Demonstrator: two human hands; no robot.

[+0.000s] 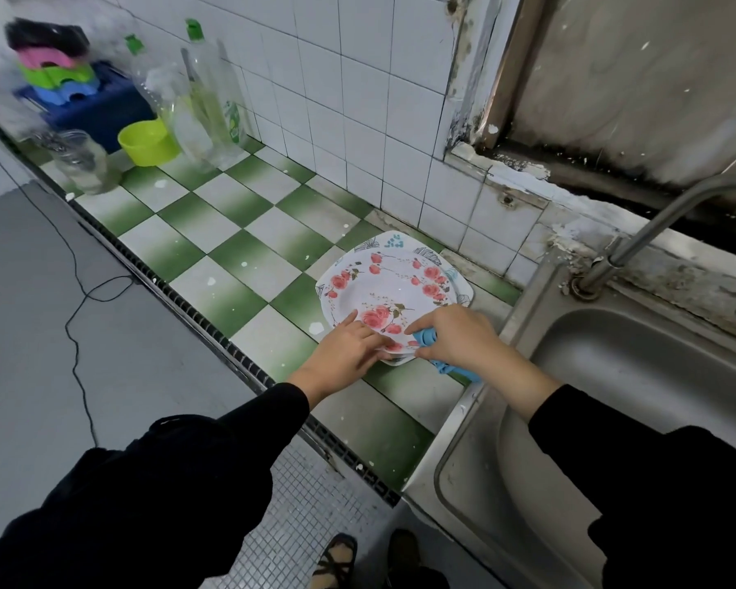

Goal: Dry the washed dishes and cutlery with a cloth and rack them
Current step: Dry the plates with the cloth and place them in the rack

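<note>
White plate [383,291], rose print: top of a stack on the checked counter [230,248], just beside the sink [612,376].
Left hand [349,346]: fingers straight, flat on the near rim.
Right hand [455,337]: fingers curled round a blue cloth [425,335], at the same rim.
Risks, as judged: a wet rim may slip on lifting; the lower plate [400,242] may cling and drag along; the underside may go unwiped.
</note>
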